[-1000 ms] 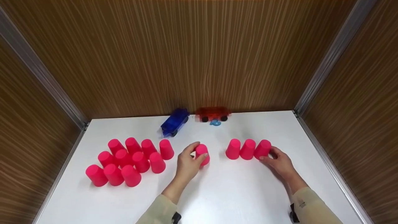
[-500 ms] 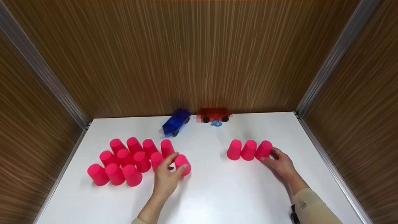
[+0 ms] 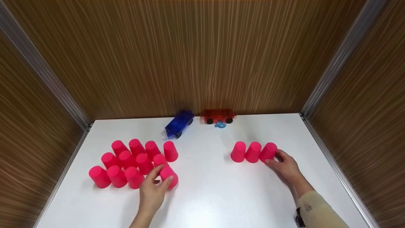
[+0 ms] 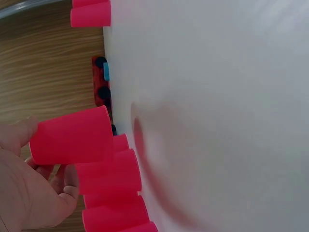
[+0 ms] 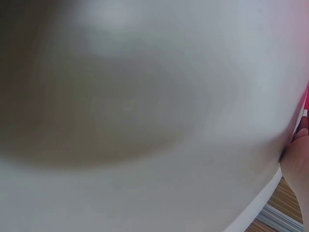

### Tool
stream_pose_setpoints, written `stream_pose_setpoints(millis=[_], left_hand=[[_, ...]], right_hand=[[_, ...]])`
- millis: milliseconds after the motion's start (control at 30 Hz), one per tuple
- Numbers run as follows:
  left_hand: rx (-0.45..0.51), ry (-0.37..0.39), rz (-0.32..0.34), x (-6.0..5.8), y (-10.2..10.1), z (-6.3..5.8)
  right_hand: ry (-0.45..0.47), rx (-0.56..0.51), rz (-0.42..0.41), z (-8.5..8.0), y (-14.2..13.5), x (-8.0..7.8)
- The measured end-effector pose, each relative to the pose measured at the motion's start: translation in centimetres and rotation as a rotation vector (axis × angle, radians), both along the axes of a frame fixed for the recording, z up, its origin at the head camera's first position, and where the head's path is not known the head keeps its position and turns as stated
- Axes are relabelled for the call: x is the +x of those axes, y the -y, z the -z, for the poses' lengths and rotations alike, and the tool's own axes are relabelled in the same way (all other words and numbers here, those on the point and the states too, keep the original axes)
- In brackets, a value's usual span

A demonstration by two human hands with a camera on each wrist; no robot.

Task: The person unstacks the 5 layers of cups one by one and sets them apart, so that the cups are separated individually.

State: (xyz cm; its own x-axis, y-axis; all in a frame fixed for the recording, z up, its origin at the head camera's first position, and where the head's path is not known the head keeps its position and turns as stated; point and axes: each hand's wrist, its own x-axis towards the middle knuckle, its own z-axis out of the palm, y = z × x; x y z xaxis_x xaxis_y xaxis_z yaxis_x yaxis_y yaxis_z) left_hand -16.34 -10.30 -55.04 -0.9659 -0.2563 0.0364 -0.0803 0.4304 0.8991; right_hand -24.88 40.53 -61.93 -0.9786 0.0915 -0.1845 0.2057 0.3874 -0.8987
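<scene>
My left hand [image 3: 151, 192] pinches an upside-down pink cup [image 3: 168, 178] between thumb and fingers, at the right end of the front row of pink cups [image 3: 117, 177]. The left wrist view shows that same held cup [image 4: 72, 137] close up; whether its rim touches the table is unclear. On the right side, three inverted pink cups stand in a line. My right hand [image 3: 287, 166] grips the rightmost of them, a pink cup [image 3: 268, 152]. Only part of the right hand [image 5: 297, 164] and a pink sliver appear in the right wrist view.
Behind the left hand, several more inverted pink cups [image 3: 127, 160] stand in close rows. A blue toy car [image 3: 179, 124], a red toy car [image 3: 218, 116] and a small light-blue piece [image 3: 221, 125] lie by the back wall. Wood-patterned walls [image 3: 202, 57] enclose the white table [image 3: 221, 196].
My left hand has carried its pink cup leftward and toward me, from mid-table to the front row of the left group. My right hand stays on its cup.
</scene>
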Motion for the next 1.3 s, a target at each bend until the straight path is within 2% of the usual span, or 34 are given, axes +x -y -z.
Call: stream_pose_setpoints(millis=[333,633,900,1300], left_hand=[[-0.022,-0.015,-0.041,0.5,1.9,0.7],[-0.017,0.038,-0.077,0.2,3.0,1.4],[-0.014,-0.011,-0.077,-0.1,3.3,1.9],[-0.012,-0.028,-0.079,-0.2,3.5,2.3]], right_hand=[[-0.038,0.024,-0.018,0.1,-0.2,0.0],[-0.050,0.014,-0.023,0.3,-0.3,-0.1],[-0.042,0.009,-0.019,0.4,-0.3,-0.2],[-0.036,0.027,-0.016,0.3,-0.1,-0.2]])
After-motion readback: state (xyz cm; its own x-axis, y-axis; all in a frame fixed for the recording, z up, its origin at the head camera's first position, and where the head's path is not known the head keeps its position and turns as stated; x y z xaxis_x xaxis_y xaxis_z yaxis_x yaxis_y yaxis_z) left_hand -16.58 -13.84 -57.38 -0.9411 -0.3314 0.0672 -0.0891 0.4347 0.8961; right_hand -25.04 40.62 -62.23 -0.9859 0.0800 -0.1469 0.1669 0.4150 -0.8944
